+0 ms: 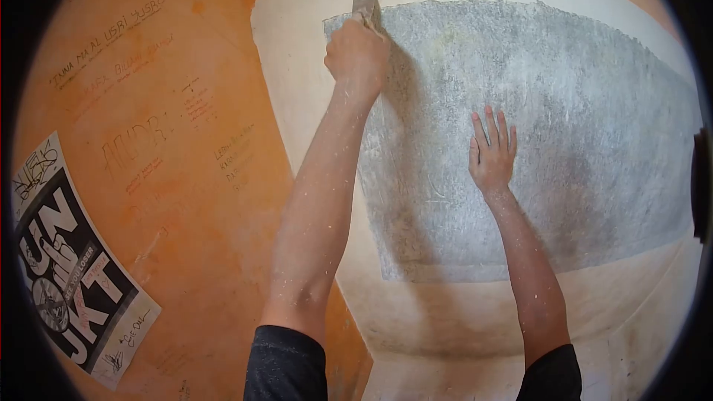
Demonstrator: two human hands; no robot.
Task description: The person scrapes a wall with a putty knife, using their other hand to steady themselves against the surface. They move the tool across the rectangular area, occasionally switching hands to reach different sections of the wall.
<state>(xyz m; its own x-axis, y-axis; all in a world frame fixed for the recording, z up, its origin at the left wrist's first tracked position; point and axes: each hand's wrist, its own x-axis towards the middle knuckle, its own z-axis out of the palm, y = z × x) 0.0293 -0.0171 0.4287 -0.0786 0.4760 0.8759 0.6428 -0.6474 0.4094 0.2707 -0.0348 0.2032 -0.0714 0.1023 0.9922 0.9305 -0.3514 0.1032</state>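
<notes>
Left hand [358, 53] grips grey block [365, 4] jutting above it, upper centre; right hand [492, 160] spread wide over grey patch [601, 119].

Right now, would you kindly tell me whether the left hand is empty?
No, the left hand grips a greyish block-like object whose end juts out above.

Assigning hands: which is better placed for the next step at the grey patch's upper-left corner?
Likely the left hand: it grips the grey block near that corner of the grey patch. The right hand is lower, open, with no tool visible.
</notes>
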